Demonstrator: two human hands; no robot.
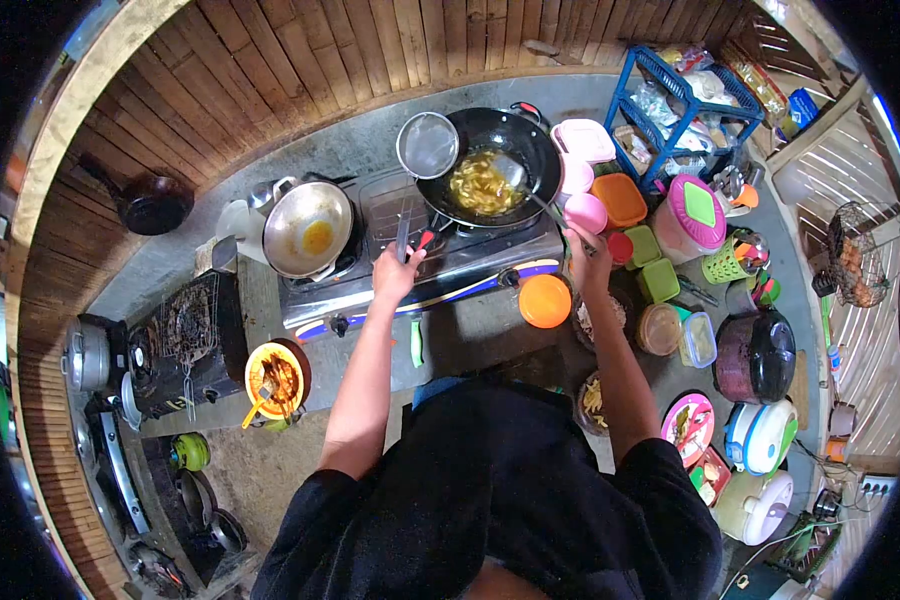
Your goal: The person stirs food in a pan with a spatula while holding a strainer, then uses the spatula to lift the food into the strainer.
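Note:
My left hand (396,274) is closed round the handle of a round mesh strainer (427,146), whose basket hangs over the left rim of a black wok (540,145). My right hand (589,250) grips the handle of a metal spatula (511,172); its blade dips into the wok. Yellowish pieces of food (483,187) lie in bubbling oil there. The wok sits on the right burner of a two-burner gas stove (370,285). On the left burner stands a lighter metal pan (288,232) with a little yellow liquid in it.
An orange bowl (545,301) is in front of the stove. Pink and green containers (658,281) crowd the right side, near a blue rack (625,95). At left are a grill rack (192,320) and a bowl of dark red food (282,378). A bamboo wall (320,50) stands behind.

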